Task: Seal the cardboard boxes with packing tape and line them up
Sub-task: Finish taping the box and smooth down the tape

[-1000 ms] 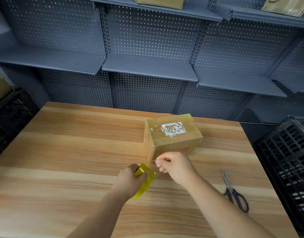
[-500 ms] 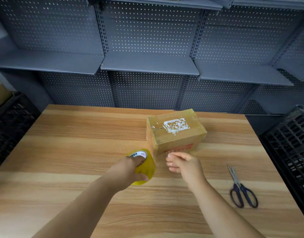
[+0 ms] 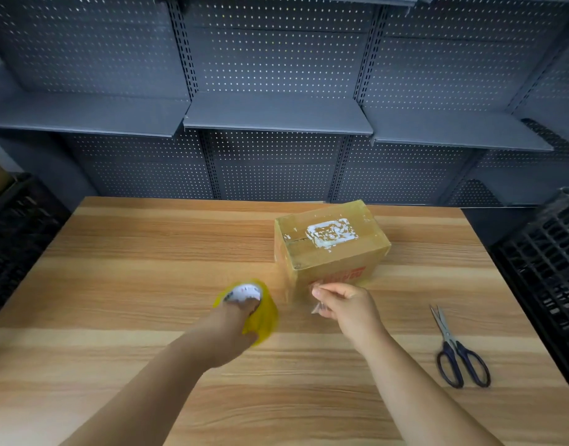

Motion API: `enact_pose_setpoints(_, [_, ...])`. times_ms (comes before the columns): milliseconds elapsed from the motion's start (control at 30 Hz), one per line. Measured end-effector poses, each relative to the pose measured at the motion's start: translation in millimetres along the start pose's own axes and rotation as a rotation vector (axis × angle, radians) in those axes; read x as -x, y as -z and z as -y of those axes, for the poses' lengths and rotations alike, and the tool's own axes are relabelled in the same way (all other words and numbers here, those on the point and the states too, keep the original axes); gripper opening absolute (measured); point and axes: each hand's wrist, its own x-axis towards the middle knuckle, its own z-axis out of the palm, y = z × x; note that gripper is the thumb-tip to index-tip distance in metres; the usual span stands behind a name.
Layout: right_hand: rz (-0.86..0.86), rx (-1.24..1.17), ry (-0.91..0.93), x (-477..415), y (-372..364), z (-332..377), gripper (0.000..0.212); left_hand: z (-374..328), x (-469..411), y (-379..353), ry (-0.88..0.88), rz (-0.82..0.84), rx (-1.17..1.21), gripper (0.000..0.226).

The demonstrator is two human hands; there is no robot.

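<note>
Head view: a cardboard box (image 3: 331, 249) sits on the far right-of-centre part of a wooden table (image 3: 132, 252). Its long axis runs roughly left to right, skewed so that the right end lies a little farther away. One long side, with red print, faces the person. The top flaps are down, and a torn white label remnant sits on them.

The left hand (image 3: 231, 329) grips a yellow roll of packing tape (image 3: 265, 317), fingers curled round it, just left of the box's near corner. The roll is motion-blurred, with its white core showing on the upper side.

The right hand (image 3: 347, 307) pinches the loose end of the tape (image 3: 317, 309) between thumb and fingers, close in front of the printed face. I cannot tell whether the tape touches the box.

Closed scissors (image 3: 460, 358) lie on the table well to the right, blades pointing away. Black plastic crates stand at the right (image 3: 550, 268) and left (image 3: 16, 226) edges. Grey pegboard shelving (image 3: 276, 114) fills the background.
</note>
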Motion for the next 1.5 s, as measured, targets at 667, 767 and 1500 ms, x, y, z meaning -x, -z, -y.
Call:
enact_pose_setpoints(667, [-0.126, -0.055, 0.159, -15, -1, -6, 0.02, -22, -31, 32, 0.03, -0.159, -0.397, 0.043])
enact_pose_setpoints(767, [-0.139, -0.061, 0.173, -16, 0, -6, 0.021, -22, -32, 32, 0.033, -0.163, -0.403, 0.042])
enact_pose_setpoints(1500, [-0.185, 0.157, 0.371, -27, -2, -6, 0.02, -28, -34, 42, 0.035, -0.157, -0.4, 0.041])
